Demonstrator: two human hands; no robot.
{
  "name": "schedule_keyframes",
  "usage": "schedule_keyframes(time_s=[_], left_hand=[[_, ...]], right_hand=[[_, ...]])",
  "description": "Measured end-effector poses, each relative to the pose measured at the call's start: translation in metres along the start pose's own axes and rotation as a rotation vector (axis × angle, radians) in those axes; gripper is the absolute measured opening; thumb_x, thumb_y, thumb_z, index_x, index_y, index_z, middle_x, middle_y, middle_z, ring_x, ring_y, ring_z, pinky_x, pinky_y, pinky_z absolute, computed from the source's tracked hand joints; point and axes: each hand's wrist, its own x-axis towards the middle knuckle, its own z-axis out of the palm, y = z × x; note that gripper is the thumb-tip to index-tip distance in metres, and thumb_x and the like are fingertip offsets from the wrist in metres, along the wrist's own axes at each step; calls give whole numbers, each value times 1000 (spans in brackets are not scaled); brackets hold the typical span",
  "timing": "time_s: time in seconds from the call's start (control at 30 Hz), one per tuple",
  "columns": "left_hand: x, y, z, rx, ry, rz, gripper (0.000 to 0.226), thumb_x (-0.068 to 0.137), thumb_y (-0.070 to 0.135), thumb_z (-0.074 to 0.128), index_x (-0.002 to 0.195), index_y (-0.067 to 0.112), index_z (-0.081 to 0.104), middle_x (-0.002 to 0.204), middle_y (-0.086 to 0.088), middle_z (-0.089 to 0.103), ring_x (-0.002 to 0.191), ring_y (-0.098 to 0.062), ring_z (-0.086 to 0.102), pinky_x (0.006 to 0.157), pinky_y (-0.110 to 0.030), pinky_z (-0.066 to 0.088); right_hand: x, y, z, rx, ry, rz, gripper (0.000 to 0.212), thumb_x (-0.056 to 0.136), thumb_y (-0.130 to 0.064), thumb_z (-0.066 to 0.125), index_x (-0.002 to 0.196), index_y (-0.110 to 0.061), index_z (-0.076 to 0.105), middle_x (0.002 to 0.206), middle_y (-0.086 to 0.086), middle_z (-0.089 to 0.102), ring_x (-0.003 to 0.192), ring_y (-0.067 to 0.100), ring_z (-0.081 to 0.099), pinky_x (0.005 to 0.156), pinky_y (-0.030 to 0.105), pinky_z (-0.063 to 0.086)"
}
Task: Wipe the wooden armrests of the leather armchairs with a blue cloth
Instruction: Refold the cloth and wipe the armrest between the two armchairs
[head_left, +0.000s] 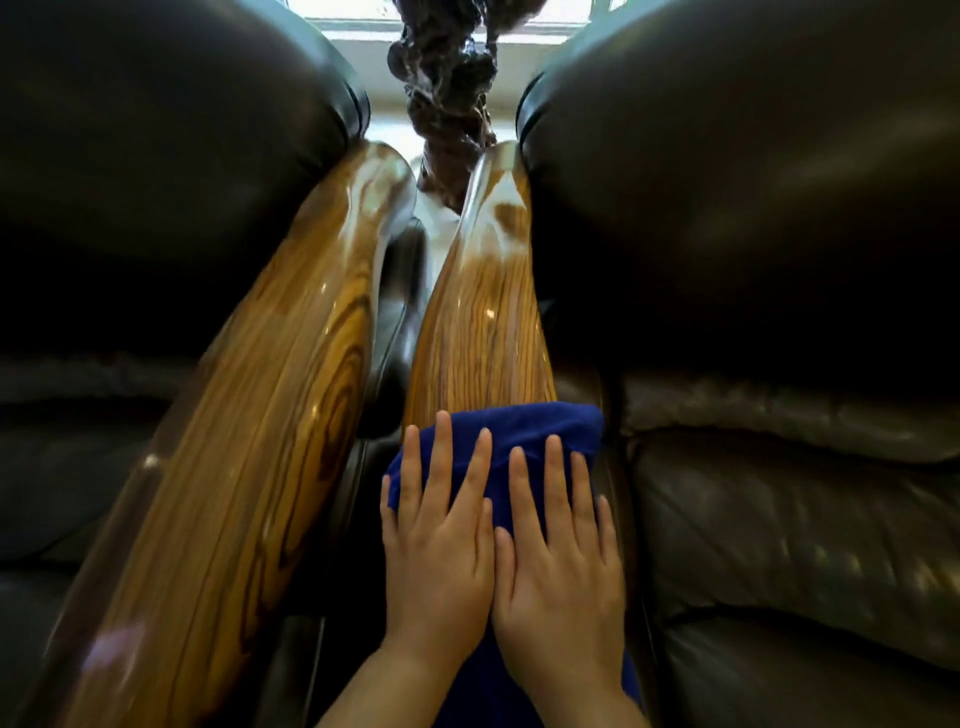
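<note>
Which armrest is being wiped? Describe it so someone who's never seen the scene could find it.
Two dark leather armchairs stand side by side, their glossy wooden armrests running parallel in the middle. It is the right-hand armrest, narrower in view with straight fine grain. Unlike the bare left armrest, its near end carries the blue cloth under both flat hands.

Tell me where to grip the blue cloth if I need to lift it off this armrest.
Probably the far folded edge of the blue cloth, pinched from above. It bunches up thick past the fingertips of the left hand and right hand, which lie flat on the rest.
</note>
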Motion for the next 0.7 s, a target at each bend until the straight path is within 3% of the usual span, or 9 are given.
schedule_keyframes(time_s=[0.17,0.3,0.4,0.53,0.7], left_hand=[[49,-4,-5,57,-49,9,60,86,38,18,139,47,-10,152,15,-22,138,-7,-25,108,-45,-4],[82,-1,-9,68,-52,19,62,86,33,29,142,37,2,155,0,0,140,-14,-14,108,-50,7],[99,-1,-9,93,-95,27,68,90,25,43,143,37,2,155,3,-8,140,-13,-19,111,-48,6],[116,0,-11,110,-150,13,59,84,42,12,139,42,-8,149,14,-27,135,-6,-32,113,-43,-3],[147,0,-14,75,-164,-1,56,84,47,9,133,50,-17,142,27,-36,133,-1,-33,107,-42,-3]], right_hand=[[50,-7,-2,-21,-52,8,63,88,-40,30,147,-25,12,155,7,15,141,19,10,109,40,13],[84,-9,-6,-15,-55,22,64,87,-40,32,146,-25,16,154,8,19,140,19,13,108,39,15],[99,-10,-7,-17,-75,35,63,87,-40,32,146,-26,16,154,6,19,141,21,17,107,39,17],[116,-10,-6,-13,-90,55,61,88,-40,31,145,-25,19,153,5,22,139,22,25,108,37,11],[148,-14,-5,-11,-76,87,56,91,-39,27,144,-25,21,153,3,24,139,21,23,112,44,29]])
